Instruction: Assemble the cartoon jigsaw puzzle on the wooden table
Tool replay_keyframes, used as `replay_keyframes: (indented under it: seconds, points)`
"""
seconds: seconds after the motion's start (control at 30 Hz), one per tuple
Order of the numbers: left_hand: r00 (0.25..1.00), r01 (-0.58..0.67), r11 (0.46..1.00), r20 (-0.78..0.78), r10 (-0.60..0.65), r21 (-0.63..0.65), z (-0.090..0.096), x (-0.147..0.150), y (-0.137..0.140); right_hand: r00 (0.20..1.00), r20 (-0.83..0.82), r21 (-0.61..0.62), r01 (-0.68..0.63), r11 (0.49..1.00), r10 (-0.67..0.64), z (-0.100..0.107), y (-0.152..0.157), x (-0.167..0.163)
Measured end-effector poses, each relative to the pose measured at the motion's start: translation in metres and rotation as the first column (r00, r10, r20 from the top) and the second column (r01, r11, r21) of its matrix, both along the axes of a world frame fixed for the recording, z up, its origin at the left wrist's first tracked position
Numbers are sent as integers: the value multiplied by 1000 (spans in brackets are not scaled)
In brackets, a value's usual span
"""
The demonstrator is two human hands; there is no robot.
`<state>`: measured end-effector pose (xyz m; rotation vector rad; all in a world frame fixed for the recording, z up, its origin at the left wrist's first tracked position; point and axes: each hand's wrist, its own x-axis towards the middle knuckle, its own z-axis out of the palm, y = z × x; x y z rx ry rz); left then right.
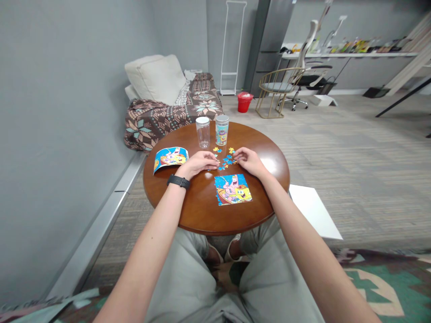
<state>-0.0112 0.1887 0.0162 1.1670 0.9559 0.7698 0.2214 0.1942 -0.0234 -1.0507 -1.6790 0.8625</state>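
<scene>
On a round brown table lies a joined block of jigsaw puzzle [233, 189] showing a pink and a yellow cartoon figure on blue. Loose puzzle pieces [226, 161], blue and yellow, are scattered just beyond it. At their left edge my left hand [202, 162], with a black band at the wrist, has its fingertips drawn together, seemingly round a small yellowish puzzle piece. My right hand [249, 161] rests at the right edge of the loose pieces. Its fingers are bent but apart, with nothing plainly held; the fingertips touch or hover close to pieces.
A curved picture sheet [170, 157] stands at the table's left. A clear jar [203, 133] with a white lid and a printed jar [222, 131] are at the far side. Beyond are a covered sofa [198, 96], a red bin [244, 102] and a wire-backed chair [276, 87].
</scene>
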Motion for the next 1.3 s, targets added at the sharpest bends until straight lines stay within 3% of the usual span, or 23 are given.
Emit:
replay_keyframes:
  seconds: [0.33,0.7,0.9,1.0,1.2,1.3]
  points:
    - [999,-43,999,-2,43,-26,6,3,-3,990,130,6,-52,999,51,0,-2,2]
    - [998,-58,996,-35,56,-70,8,6,-2,978,203,118,32,992,-55,2,-2,3]
    - [997,-73,993,-36,70,-91,10,7,-3,999,33,-36,-21,999,22,4,-4,0]
    - [997,-17,999,-80,14,-37,9,4,-3,996,70,-66,-41,997,46,7,-6,0]
    - [996,8,1000,-87,-10,-28,6,2,-2,986,164,121,-14,993,-6,11,-7,2]
    - [1000,-22,999,-21,21,-45,3,3,-1,989,145,101,-17,995,2,8,-5,2]
